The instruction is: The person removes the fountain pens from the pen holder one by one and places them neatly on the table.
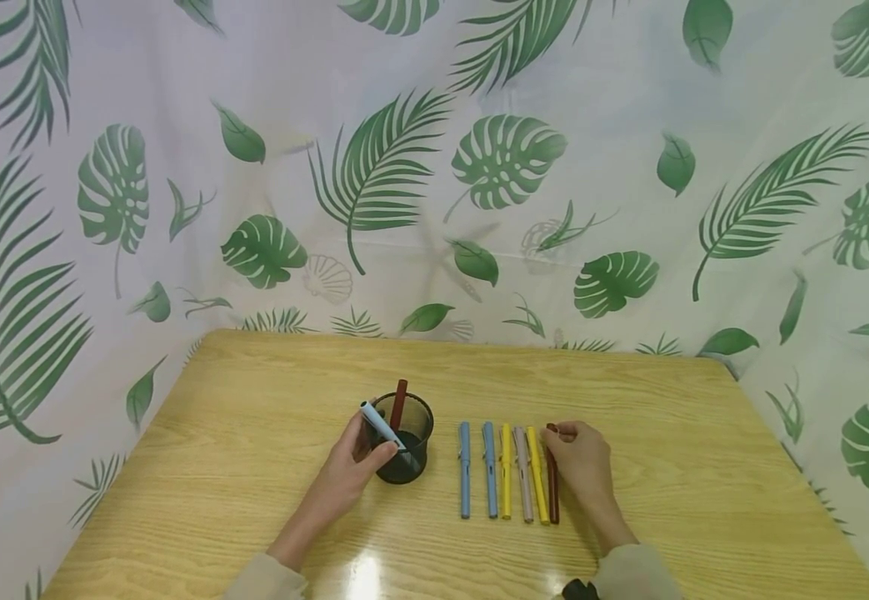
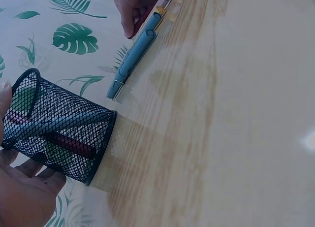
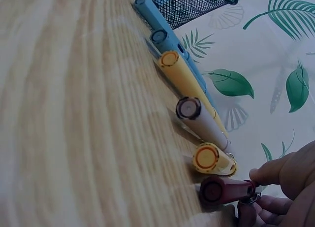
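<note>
My left hand [image 1: 350, 462] grips a black mesh pen cup [image 1: 421, 460] from its left side, thumb near the rim. Inside the cup lean a light blue pen [image 1: 382, 425] and a dark red pen [image 1: 399, 405]; both show through the mesh in the left wrist view. At the right end of a row of pens, my right hand [image 1: 586, 458] pinches the far, capped end of another dark red pen [image 1: 553, 492]. Right beside it lies a yellow pen [image 3: 212, 159], with its end close to the dark red one in the right wrist view.
Leftward along the row lie a greyish pink pen [image 1: 524, 479], a second yellow pen [image 1: 506, 475] and two blue pens, one farther right [image 1: 490, 471] and one nearest the cup [image 1: 465, 475]. All rest on a wooden table [image 1: 254, 400]. A leaf-print curtain [image 1: 524, 250] stands behind.
</note>
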A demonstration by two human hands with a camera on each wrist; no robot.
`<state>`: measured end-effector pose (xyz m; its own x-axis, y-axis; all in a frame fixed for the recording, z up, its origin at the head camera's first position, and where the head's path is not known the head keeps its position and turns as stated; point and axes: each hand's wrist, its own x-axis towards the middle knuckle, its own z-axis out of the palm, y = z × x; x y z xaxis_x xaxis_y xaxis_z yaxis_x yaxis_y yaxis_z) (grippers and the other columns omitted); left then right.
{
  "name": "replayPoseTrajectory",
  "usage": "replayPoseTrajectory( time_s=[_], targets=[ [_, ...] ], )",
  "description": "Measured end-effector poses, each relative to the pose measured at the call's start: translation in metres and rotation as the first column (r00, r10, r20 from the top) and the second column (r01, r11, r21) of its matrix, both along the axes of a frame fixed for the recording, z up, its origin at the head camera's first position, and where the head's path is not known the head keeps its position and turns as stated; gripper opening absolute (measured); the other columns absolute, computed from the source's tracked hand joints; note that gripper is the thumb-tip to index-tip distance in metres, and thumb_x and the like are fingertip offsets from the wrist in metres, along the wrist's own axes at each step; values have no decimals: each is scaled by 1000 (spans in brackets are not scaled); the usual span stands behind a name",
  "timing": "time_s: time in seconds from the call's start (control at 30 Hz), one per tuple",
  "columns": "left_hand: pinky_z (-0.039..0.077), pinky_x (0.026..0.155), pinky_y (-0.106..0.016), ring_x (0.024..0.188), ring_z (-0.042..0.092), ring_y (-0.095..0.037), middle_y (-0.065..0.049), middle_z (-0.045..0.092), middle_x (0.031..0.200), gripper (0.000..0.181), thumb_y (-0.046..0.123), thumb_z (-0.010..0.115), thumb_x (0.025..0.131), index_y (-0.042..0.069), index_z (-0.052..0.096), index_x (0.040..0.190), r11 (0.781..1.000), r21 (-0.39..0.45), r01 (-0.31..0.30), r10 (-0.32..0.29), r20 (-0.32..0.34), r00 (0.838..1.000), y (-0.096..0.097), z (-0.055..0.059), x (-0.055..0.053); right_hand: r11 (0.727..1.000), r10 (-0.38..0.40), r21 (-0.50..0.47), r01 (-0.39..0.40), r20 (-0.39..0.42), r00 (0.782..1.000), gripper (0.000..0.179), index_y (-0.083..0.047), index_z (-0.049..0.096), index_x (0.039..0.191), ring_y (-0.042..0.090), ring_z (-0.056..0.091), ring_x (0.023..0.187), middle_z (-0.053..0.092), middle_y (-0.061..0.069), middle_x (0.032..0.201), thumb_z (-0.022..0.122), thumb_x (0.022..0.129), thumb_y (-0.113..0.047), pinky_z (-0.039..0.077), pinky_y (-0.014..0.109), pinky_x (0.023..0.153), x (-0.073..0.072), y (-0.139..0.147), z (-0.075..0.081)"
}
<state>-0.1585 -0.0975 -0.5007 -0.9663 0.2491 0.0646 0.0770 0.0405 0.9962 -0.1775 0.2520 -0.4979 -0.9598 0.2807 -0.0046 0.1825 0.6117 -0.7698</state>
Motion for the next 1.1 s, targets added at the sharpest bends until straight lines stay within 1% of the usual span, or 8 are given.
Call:
replayPoseTrajectory(
  time_s=[0.17,0.37,0.63,0.77,0.9,1.0,1.1],
  targets=[
    [21,123,-48,154,20,-31,-21,23,168,79,23,65,104,10,17,166,1000,-2,-5,5,0,1000,0,0,0,1000,-3,14,3,0,1000,37,11,66,118,36,70,94,70,28,107,68,100,-21,60,38,71,0,-2,-1],
    [21,123,-47,155,20,-31,-20,23,168,79,23,65,105,11,17,166,1000,-2,-1,1,0,1000,0,0,1,1000,0,25,0,-6,1000,36,11,66,117,35,71,90,70,28,106,67,101,-22,59,38,68,0,-3,-2],
    [22,123,-47,154,21,-32,-21,25,167,79,22,65,104,10,18,166,1000,3,0,0,-8,1000,1,0,0,1000,4,13,-4,-16,1000,36,11,66,118,36,70,92,70,29,108,66,102,-21,60,39,69,1,-2,-3],
    [24,122,-48,154,23,-32,-22,28,166,78,19,65,104,8,18,166,1000,15,0,1,-10,1000,1,-1,0,1000,-15,3,15,-33,999,34,10,66,119,33,70,88,69,29,109,64,103,-19,58,32,64,3,0,-1],
    [26,121,-50,153,25,-33,-22,31,164,78,17,66,104,7,19,165,999,40,-3,3,-7,1000,2,-1,-1,999,-38,-19,37,-73,997,33,8,68,120,23,68,78,70,26,106,63,102,-19,53,24,56,4,-1,2],
    [27,121,-50,152,26,-33,-22,32,164,78,17,66,104,7,19,165,999,39,-4,4,-6,1000,2,0,-1,998,-50,-55,44,-105,993,30,7,70,119,20,66,77,71,23,104,63,102,-18,52,20,56,4,-5,6],
    [27,121,-50,152,26,-34,-24,32,163,78,17,65,104,6,18,165,1000,30,-2,3,-9,1000,2,0,-1,994,-48,-100,36,-125,991,28,6,70,119,23,69,83,71,22,105,62,103,-16,53,17,60,4,-10,10]
  ],
)
